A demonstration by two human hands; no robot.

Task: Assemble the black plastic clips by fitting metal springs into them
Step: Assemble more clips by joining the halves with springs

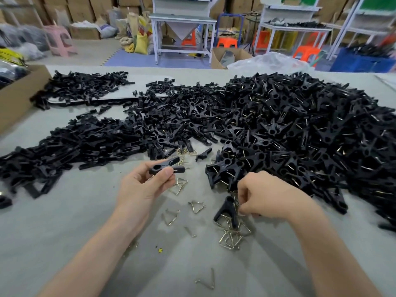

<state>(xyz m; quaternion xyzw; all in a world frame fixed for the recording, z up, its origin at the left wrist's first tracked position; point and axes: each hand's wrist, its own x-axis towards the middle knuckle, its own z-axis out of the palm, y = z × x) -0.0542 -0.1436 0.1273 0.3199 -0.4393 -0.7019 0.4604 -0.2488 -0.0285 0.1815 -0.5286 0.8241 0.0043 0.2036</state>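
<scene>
Matt plastic clips (pixel 278 125), shiny metal springs (pixel 231 239)

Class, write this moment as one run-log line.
left hand: pinches black clip parts | right hand: curled at loose springs, grasp unclear | status: spring not yet fitted

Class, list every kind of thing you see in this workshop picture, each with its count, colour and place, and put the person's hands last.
assembled clips: large heap, black with silver springs, right side of the table
clip halves: large heap, black, left and far side
loose springs: many, silver, scattered around the hands
standing clip: one, black, beside the right hand
held clip pieces: seemingly two, black, in the left hand
table: one, grey
cardboard box: one, brown, left edge
orange stools: several, on the floor behind
pink stool: one, far left
left hand: pinches the held clip pieces
right hand: fingers curled down at the springs, grip hidden
</scene>
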